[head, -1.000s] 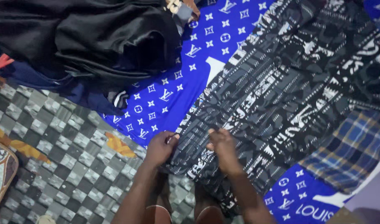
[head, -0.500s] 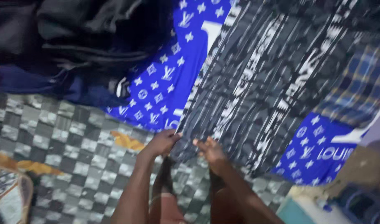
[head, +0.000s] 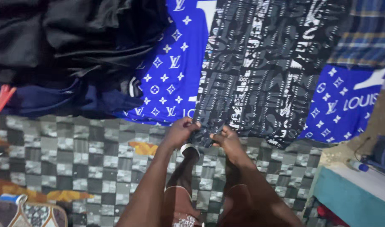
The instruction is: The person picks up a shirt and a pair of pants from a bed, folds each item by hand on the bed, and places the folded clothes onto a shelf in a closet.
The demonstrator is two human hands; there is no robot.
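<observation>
A black cloth with a white and grey pattern [head: 268, 67] lies spread over a blue sheet with white symbols [head: 169, 71]. My left hand [head: 180, 131] pinches the cloth's near edge at its left corner. My right hand [head: 227, 141] grips the same edge a little to the right. Both hands sit close together at the hem, above my knees.
A heap of black and navy clothes [head: 70, 50] lies at the upper left. A blue plaid cloth [head: 364, 33] is at the upper right. The floor is grey checkered [head: 75, 155]. A teal and white block [head: 352, 193] stands at the lower right, and a patterned bag [head: 28, 212] at the lower left.
The view has swung, so the cloth now runs nearly straight away from me. My hands kept hold of the hem and moved closer together.
</observation>
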